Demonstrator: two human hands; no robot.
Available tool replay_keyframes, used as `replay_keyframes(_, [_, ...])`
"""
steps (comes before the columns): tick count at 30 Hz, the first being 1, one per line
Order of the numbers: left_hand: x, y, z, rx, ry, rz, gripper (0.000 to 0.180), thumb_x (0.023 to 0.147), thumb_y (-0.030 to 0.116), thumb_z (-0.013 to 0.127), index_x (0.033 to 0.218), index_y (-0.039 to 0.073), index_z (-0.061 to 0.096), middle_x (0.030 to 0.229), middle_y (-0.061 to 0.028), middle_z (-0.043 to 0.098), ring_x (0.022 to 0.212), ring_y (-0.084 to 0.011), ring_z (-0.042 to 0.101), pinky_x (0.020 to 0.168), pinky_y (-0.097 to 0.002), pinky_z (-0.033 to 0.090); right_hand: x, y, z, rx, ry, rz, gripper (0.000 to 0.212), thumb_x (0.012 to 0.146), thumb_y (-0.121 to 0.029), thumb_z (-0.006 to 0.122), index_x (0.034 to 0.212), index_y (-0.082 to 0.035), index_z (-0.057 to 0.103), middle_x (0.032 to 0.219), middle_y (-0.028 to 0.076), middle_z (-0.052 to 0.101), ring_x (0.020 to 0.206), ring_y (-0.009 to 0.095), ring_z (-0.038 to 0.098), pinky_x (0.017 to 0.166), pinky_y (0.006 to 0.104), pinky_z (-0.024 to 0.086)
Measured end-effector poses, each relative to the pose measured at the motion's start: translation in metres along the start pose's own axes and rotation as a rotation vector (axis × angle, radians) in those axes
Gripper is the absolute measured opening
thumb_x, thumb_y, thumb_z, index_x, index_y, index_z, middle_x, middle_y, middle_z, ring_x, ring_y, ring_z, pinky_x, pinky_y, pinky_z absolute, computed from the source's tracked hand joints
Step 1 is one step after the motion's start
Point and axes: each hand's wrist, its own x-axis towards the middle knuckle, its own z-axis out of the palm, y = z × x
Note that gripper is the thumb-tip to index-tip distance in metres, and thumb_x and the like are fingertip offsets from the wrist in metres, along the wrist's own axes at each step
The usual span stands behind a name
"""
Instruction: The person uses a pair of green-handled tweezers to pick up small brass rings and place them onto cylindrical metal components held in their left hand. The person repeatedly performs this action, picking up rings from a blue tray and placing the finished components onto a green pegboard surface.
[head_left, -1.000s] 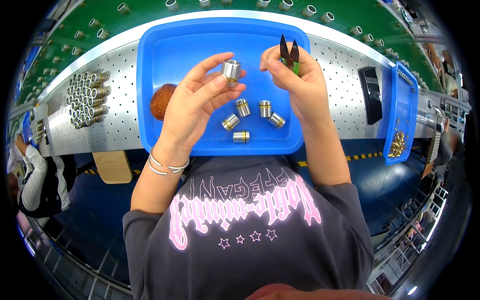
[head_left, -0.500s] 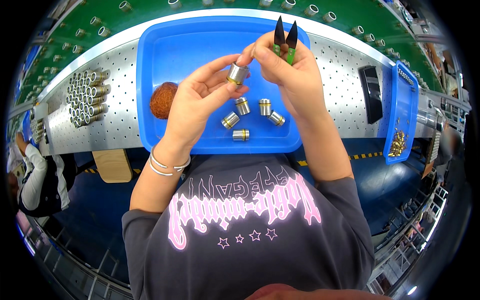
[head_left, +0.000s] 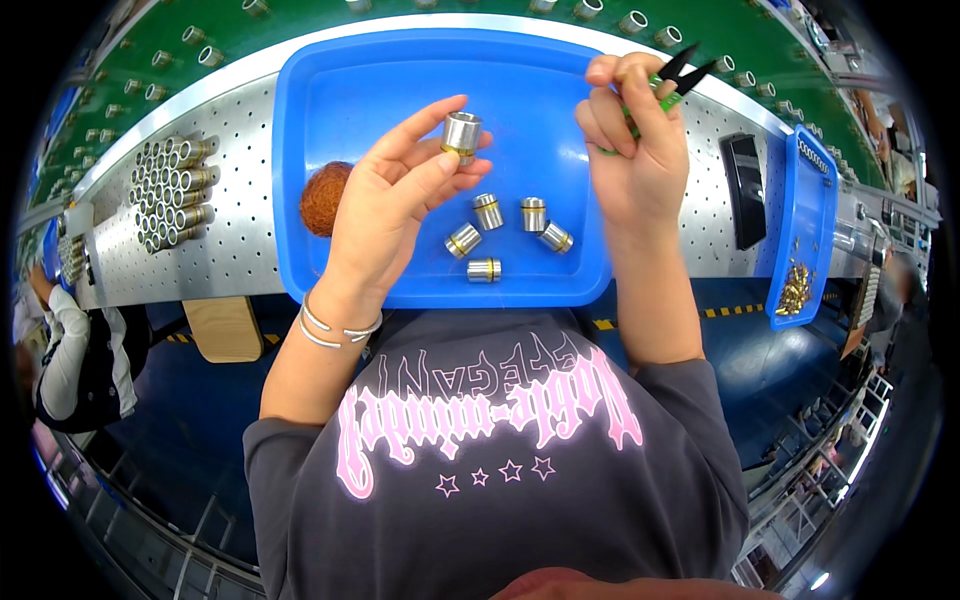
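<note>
Plainly, in the head view we count six short silver metal cylinders with a brass-coloured ring apiece in the middle of the scene: one in the left hand, five lying loosely in the large blue plastic tray. The held cylinder is smooth, shiny and hollow at its upper end; we see thumb and fingers closed lightly round it, above the tray. The right hand is curled about one pair of green-handled snips, its two pointed black blades spread apart at the tray's upper right corner. Whether those fingertips also pinch something, we cannot tell.

At the tray's left side we find one brown, fibrous ball, partly behind our left wrist, which wears a smooth silver bangle. The bench is grey metal, perforated with round holes; on its left stands one cluster of metal tubes, too tightly packed for us to count surely. To the right we see one black, flat, oblong object and one narrow blue plastic tray with a heap of small brass-coloured pieces.
</note>
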Motion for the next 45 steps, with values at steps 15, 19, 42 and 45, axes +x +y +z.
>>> replay_keyframes(15, [0.002, -0.003, 0.001, 0.033, 0.021, 0.058, 0.043, 0.085, 0.006, 0.059, 0.127, 0.002, 0.049, 0.111, -0.0153, 0.061, 0.094, -0.0188, 0.062, 0.087, -0.0296, 0.049, 0.001, -0.02, 0.032, -0.307, -0.435, -0.142, 0.011, 0.09, -0.014, 0.051, 0.091, -0.002, 0.051, 0.084, 0.018, 0.06, 0.046, 0.003, 0.026, 0.045, 0.0187, 0.026])
replay_keyframes(19, [0.004, -0.009, -0.001, 0.132, 0.03, 0.116, 0.043, 0.085, 0.005, 0.058, 0.127, 0.001, 0.049, 0.11, -0.0139, 0.061, 0.094, -0.0188, 0.062, 0.087, -0.0299, 0.049, 0.004, -0.023, 0.036, -0.306, -0.396, -0.15, 0.011, 0.091, -0.014, 0.049, 0.091, -0.003, 0.051, 0.086, 0.018, 0.061, 0.045, 0.002, 0.024, 0.044, 0.0176, 0.025])
replay_keyframes(42, [-0.001, 0.001, 0.001, -0.047, 0.084, 0.087, 0.045, 0.085, 0.01, 0.063, 0.126, 0.002, 0.046, 0.109, -0.0124, 0.061, 0.096, -0.0183, 0.06, 0.087, -0.0292, 0.047, -0.021, 0.011, 0.022, -1.143, -0.198, -0.174, 0.017, 0.073, -0.016, 0.071, 0.087, -0.006, 0.068, 0.082, 0.009, 0.068, 0.072, 0.023, 0.066, 0.062, 0.0277, 0.051])
replay_keyframes(45, [-0.002, 0.0, 0.002, -0.043, 0.086, 0.086, 0.045, 0.084, 0.01, 0.063, 0.126, 0.002, 0.047, 0.108, -0.012, 0.061, 0.096, -0.0179, 0.06, 0.087, -0.029, 0.047, -0.022, 0.01, 0.022, -1.141, -0.196, -0.164, 0.016, 0.074, -0.015, 0.071, 0.087, -0.007, 0.069, 0.082, 0.009, 0.068, 0.072, 0.023, 0.066, 0.062, 0.0277, 0.051])
